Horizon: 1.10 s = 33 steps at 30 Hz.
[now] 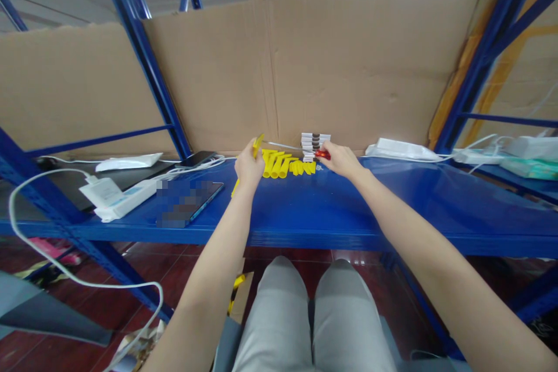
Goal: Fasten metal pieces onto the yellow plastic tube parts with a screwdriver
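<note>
My left hand (248,167) is closed on a small yellow plastic piece (258,144), held up just above the shelf. My right hand (342,160) grips the red handle of a screwdriver (323,154). Its thin metal shaft points left, with the tip near the yellow piece; whether the two touch I cannot tell. Between my hands lies a row of yellow tube-like pieces (275,165), and to their right several smaller yellow pieces (303,168). Behind the screwdriver, a stack of white pieces with dark middles (314,140) sits against the cardboard.
A cardboard sheet (349,70) closes off the back of the blue shelf (305,209). Left of my hands lie a phone (192,203) and a white power strip (131,195) with cables. A white adapter-like block (401,150) lies at the right. Blue posts (143,52) frame both sides.
</note>
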Motion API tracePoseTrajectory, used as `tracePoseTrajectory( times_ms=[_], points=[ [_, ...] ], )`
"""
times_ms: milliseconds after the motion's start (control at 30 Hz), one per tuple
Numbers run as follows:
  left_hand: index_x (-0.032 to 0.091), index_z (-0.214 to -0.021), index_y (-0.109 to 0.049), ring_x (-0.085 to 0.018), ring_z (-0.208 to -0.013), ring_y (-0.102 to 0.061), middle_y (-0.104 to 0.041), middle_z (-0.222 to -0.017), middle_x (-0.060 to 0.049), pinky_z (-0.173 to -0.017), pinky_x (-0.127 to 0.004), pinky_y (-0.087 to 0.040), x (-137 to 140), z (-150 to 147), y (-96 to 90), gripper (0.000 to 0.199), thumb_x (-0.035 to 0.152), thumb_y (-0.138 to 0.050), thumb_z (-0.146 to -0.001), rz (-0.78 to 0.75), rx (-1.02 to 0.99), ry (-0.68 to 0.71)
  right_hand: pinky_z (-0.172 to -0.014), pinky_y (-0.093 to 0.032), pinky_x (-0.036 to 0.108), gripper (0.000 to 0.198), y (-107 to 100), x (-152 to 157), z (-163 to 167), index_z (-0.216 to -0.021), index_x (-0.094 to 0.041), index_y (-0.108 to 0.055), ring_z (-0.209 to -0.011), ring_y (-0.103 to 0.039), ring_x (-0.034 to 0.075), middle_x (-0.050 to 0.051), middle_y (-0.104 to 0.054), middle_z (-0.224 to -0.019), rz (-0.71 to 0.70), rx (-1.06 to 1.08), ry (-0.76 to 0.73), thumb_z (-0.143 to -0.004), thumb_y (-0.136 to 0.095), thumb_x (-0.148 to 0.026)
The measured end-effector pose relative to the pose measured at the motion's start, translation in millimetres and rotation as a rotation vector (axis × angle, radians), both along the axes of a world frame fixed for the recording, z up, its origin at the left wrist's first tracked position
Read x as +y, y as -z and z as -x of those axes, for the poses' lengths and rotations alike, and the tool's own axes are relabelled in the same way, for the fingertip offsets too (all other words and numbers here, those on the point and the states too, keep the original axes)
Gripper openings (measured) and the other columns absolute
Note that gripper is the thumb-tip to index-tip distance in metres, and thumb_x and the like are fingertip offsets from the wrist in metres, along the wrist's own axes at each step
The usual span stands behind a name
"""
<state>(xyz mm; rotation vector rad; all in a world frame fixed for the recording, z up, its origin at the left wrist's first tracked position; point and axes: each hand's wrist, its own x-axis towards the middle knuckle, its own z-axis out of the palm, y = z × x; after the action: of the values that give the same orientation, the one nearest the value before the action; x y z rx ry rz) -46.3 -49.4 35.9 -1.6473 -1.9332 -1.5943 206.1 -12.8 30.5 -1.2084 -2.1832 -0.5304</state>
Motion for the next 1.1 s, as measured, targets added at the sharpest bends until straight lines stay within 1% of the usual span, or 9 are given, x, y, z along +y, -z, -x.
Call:
tracePoseTrajectory(
  times_ms=[200,367,467,567,700,800,900,967,1100],
  points=[
    [0.021,-0.127,-0.061,-0.030,-0.110,-0.063,-0.071,-0.112,-0.012,-0.090,-0.037,-0.047,-3.3,1.5,3.4,0.041,0.022,-0.053,-0.087,0.002,-0.004,0.013,-0.067,-0.039,0.031,0.024,2.8,-5.2,5.8,-0.102,-0.018,-0.059,-0.088,-0.066,0.027,0.014,-0.071,-0.098,0.084,-0.063,0.005,-0.096,-0.043,-0.034],
    [0.023,-0.130,-0.060,-0.031,-0.114,-0.061,-0.068,-0.120,-0.012,-0.095,-0.041,-0.046,-4.9,2.2,5.9,0.043,0.020,-0.051,-0.087,0.002,0.000,0.040,-0.065,-0.039,0.029,0.021,5.8,-4.9,10.3,-0.105,-0.018,-0.057,-0.084,-0.066,0.026,0.012,-0.071,-0.095,0.141,-0.028,-0.037,-0.093,-0.049,-0.034],
    [0.024,-0.129,-0.060,-0.029,-0.113,-0.062,-0.069,-0.119,-0.010,-0.094,-0.039,-0.047,-5.9,1.8,6.9,0.044,0.019,-0.052,-0.087,-0.024,0.004,0.038,-0.063,-0.037,0.028,0.020,6.6,-3.4,9.9,-0.107,-0.018,-0.055,-0.080,-0.066,0.025,0.011,-0.071,-0.092,0.127,-0.001,-0.024,-0.091,-0.052,-0.030],
    [0.024,-0.130,-0.059,-0.029,-0.114,-0.061,-0.068,-0.121,-0.010,-0.093,-0.038,-0.048,-7.0,1.8,7.4,0.044,0.018,-0.051,-0.087,-0.056,0.000,0.057,-0.064,-0.038,0.029,0.018,6.6,-4.0,10.3,-0.104,-0.019,-0.058,-0.083,-0.066,0.025,0.011,-0.072,-0.093,0.104,-0.022,-0.027,-0.092,-0.050,-0.030],
    [0.024,-0.133,-0.057,-0.027,-0.116,-0.060,-0.066,-0.126,-0.010,-0.095,-0.037,-0.047,-8.9,1.9,6.7,0.046,0.019,-0.048,-0.088,-0.064,0.006,0.034,-0.069,-0.041,0.030,0.026,5.7,-8.8,15.5,-0.104,-0.018,-0.061,-0.091,-0.067,0.026,0.013,-0.072,-0.102,0.098,-0.062,-0.026,-0.096,-0.042,-0.035],
    [0.024,-0.134,-0.057,-0.025,-0.115,-0.061,-0.066,-0.126,-0.008,-0.096,-0.034,-0.046,-10.0,1.4,5.9,0.047,0.018,-0.048,-0.088,-0.058,0.026,-0.012,-0.070,-0.042,0.031,0.030,3.6,-11.9,18.8,-0.107,-0.017,-0.061,-0.091,-0.067,0.026,0.013,-0.072,-0.103,0.105,-0.068,-0.018,-0.098,-0.038,-0.036],
    [0.024,-0.134,-0.057,-0.024,-0.114,-0.062,-0.067,-0.126,-0.007,-0.096,-0.034,-0.046,-10.1,0.6,5.7,0.047,0.018,-0.049,-0.088,-0.056,0.041,-0.027,-0.067,-0.042,0.030,0.029,1.3,-11.4,17.3,-0.112,-0.017,-0.056,-0.087,-0.067,0.026,0.012,-0.072,-0.100,0.094,-0.022,-0.026,-0.095,-0.046,-0.038],
    [0.024,-0.134,-0.058,-0.024,-0.112,-0.063,-0.067,-0.125,-0.007,-0.095,-0.034,-0.046,-10.0,-0.1,5.8,0.047,0.018,-0.049,-0.088,-0.049,0.047,-0.028,-0.065,-0.040,0.029,0.028,0.4,-9.6,14.5,-0.113,-0.017,-0.054,-0.084,-0.067,0.025,0.011,-0.072,-0.097,0.083,-0.006,-0.012,-0.092,-0.051,-0.036],
    [0.025,-0.135,-0.056,-0.025,-0.111,-0.063,-0.067,-0.124,-0.008,-0.093,-0.034,-0.047,-10.0,-0.8,6.0,0.048,0.018,-0.049,-0.089,-0.036,0.056,-0.026,-0.064,-0.039,0.029,0.024,0.7,-7.1,11.5,-0.108,-0.016,-0.056,-0.086,-0.067,0.026,0.012,-0.072,-0.099,0.057,-0.060,0.029,-0.094,-0.048,-0.033]
  ],
)
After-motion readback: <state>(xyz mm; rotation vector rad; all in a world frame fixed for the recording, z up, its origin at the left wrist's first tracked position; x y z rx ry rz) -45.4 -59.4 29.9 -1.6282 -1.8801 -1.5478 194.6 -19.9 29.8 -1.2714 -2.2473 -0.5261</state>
